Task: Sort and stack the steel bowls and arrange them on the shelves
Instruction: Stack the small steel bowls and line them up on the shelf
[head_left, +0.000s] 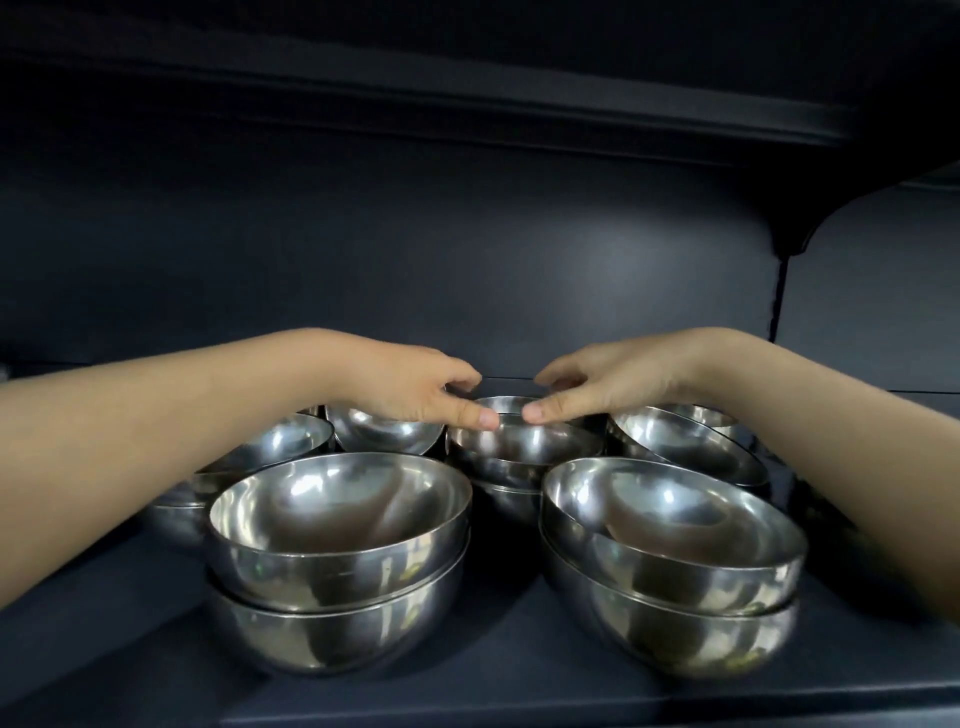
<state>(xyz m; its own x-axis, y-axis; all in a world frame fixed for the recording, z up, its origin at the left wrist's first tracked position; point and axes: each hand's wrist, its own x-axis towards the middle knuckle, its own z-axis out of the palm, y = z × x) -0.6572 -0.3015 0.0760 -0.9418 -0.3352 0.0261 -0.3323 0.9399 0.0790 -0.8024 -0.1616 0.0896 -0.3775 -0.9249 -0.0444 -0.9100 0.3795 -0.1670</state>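
Observation:
Several shiny steel bowls stand on a dark shelf (519, 696). At the front are two nested stacks, the front left stack (337, 561) and the front right stack (670, 566). Behind them, in the middle, sits the middle stack (519, 452), with another bowl's rim (506, 402) showing just behind it. My left hand (415, 384) and my right hand (608, 384) reach in over the bowls and nearly meet above that far rim. Both thumbs touch the rim area and the fingers curl behind it. Whether either hand grips a bowl is unclear.
More bowls stand at the back left (384, 431), far left (260, 452) and back right (691, 447), partly hidden under my forearms. The dark back wall (467, 260) is close behind, and the upper shelf (467, 104) hangs overhead. A bracket (789, 228) hangs at the right.

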